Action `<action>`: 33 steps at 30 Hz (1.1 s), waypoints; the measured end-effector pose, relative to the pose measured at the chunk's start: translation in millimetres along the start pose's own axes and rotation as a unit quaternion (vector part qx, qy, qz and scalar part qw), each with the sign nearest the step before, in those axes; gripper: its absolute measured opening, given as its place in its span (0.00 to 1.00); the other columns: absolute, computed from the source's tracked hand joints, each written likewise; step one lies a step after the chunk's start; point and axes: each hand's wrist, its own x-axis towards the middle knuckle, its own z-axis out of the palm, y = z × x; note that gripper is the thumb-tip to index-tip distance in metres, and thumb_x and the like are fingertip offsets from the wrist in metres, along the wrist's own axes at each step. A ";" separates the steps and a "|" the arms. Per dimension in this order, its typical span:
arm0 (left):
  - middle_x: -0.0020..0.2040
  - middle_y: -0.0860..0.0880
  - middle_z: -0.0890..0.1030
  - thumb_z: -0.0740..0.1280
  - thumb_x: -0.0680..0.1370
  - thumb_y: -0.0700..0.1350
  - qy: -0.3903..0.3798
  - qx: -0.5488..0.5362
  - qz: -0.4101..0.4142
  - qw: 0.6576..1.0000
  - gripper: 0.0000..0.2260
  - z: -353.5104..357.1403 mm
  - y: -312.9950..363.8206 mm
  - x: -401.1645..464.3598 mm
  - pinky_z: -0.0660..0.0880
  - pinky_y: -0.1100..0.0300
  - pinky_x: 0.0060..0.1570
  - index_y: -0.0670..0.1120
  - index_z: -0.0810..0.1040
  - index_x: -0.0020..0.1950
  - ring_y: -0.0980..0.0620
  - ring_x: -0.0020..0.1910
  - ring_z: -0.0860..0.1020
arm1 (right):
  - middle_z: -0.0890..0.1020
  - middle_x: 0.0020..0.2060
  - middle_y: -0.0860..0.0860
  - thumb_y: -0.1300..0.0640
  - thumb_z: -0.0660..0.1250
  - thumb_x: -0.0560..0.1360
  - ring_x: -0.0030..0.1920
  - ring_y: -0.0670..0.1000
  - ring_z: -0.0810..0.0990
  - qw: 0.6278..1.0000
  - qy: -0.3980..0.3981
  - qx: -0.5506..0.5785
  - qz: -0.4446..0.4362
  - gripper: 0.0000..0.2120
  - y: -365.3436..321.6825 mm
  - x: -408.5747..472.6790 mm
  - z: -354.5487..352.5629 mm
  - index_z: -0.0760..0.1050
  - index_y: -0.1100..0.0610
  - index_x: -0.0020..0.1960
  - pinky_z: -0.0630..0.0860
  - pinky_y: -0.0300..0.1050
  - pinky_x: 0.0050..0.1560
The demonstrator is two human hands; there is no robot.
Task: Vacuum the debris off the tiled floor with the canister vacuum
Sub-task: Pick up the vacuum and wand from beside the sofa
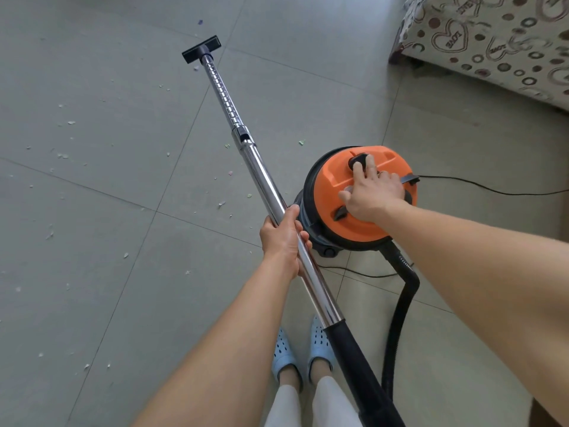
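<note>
The wand point(278, 208) is gripped by the left hand point(284, 238), fingers curled round the chrome tube. Beside it, the orange lid of the canister point(360, 195) is pressed by the right hand point(371, 192), its straight fingers laid on the black switch point(357, 160). Farther out, debris point(70, 122) is scattered over the floor point(123, 87), and the nozzle point(201, 49) is set on the tiles.
</note>
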 end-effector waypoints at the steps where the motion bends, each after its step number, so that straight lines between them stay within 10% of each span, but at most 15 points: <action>1: 0.32 0.49 0.74 0.71 0.78 0.48 0.002 0.001 0.000 1.000 0.12 0.3 -1.3 -0.2 0.74 0.61 0.28 0.45 0.73 0.56 0.55 0.25 0.71 | 0.44 0.80 0.58 0.41 0.49 0.82 0.73 0.64 0.63 1.000 0.007 -0.005 -0.001 0.33 1.9 -0.7 1.6 0.44 0.55 0.81 0.58 0.58 0.71; 33: 0.32 0.49 0.74 0.71 0.77 0.46 -0.058 0.044 -0.022 0.997 0.15 50.1 -64.6 -34.6 0.71 0.61 0.24 0.44 0.72 0.61 0.55 0.23 0.71 | 0.46 0.80 0.55 0.39 0.54 0.79 0.70 0.58 0.67 0.994 0.058 -0.071 -0.060 0.36 116.2 -66.5 67.0 0.44 0.51 0.80 0.60 0.54 0.70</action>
